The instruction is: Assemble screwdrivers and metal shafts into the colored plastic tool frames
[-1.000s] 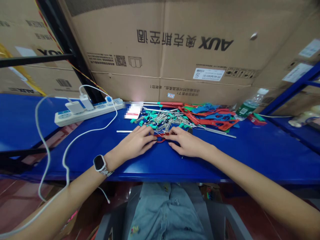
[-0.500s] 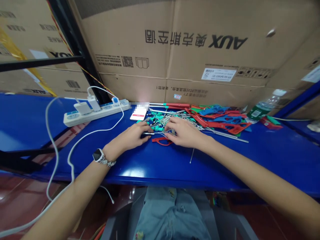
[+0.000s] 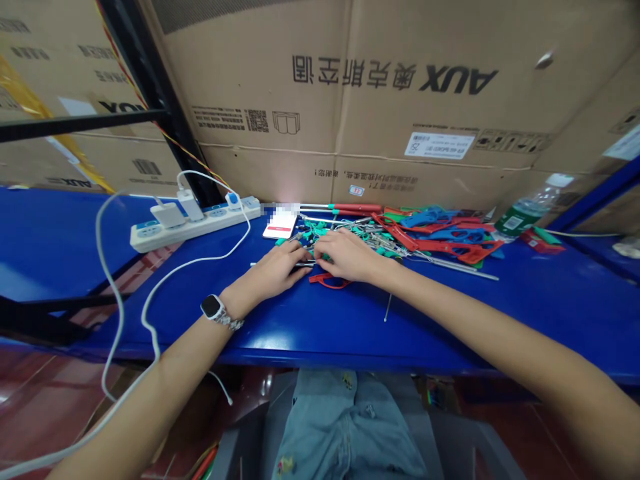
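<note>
My left hand [image 3: 280, 270] is closed on a thin silvery metal rod [image 3: 306, 265]; the rod's far end pokes out to the left of the hand. Right against its fingertips, my right hand [image 3: 347, 257] is closed in a pinch at the rod's right end; what sits inside the pinch is hidden. Below the right hand lies a red plastic trigger-like handle [image 3: 327, 283] on the blue tabletop [image 3: 320, 327]. Behind both hands spreads a tangle of thin metal rods and green plastic pieces [image 3: 390, 241]. A thin wire [image 3: 387, 308] sticks out below the right wrist.
Red and blue plastic handles [image 3: 455, 237] are heaped on the right, near a green-labelled bottle [image 3: 525, 213]. A phone [image 3: 281, 223] lies behind my left hand. On the left is a white power strip [image 3: 195, 227] with cables. A large cardboard box [image 3: 375, 113] stands behind.
My right hand has shifted left, up against my left fingertips. The rod now sticks out to the left of my left hand. The wire between the hands is no longer visible.
</note>
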The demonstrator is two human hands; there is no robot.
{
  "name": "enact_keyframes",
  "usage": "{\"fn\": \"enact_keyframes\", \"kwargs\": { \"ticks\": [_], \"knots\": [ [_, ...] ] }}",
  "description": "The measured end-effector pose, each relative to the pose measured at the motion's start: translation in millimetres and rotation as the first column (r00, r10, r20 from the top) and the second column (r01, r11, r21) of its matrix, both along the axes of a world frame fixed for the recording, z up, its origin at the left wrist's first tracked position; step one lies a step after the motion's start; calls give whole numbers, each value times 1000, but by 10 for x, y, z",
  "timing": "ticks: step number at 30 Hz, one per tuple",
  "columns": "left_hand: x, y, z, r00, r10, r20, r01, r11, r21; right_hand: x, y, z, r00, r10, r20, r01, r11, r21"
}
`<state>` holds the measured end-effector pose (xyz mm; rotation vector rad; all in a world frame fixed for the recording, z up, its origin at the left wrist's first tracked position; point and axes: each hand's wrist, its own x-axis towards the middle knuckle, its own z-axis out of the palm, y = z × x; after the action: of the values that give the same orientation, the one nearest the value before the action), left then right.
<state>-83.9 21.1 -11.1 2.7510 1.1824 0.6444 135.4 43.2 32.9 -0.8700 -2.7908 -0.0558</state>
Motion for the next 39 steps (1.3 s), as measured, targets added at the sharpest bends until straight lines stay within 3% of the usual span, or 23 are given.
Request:
{"fn": "enact_keyframes", "kwargs": {
  "ticks": [9,13,22,31,39],
  "knots": [
    [48,-50,81,1000,16,8,-17,1000,21,151,-51,-68,989,-69,-129,66,998,-24],
    [59,-106,125,998,25,56,-24,999,-21,167,-70,-88,992,-70,-103,71,997,10],
    [68,-24,67,973,-44,228,56,997,-50,124,-79,-105,997,-67,-33,68,996,49],
    [66,-77,100,983,-2,181,13,998,-60,86,-120,-84,992,-123,-25,125,990,67],
    [89,-106,130,988,20,155,-11,998,-61,106,-116,-78,996,-86,-18,87,994,61]
  ]
}}
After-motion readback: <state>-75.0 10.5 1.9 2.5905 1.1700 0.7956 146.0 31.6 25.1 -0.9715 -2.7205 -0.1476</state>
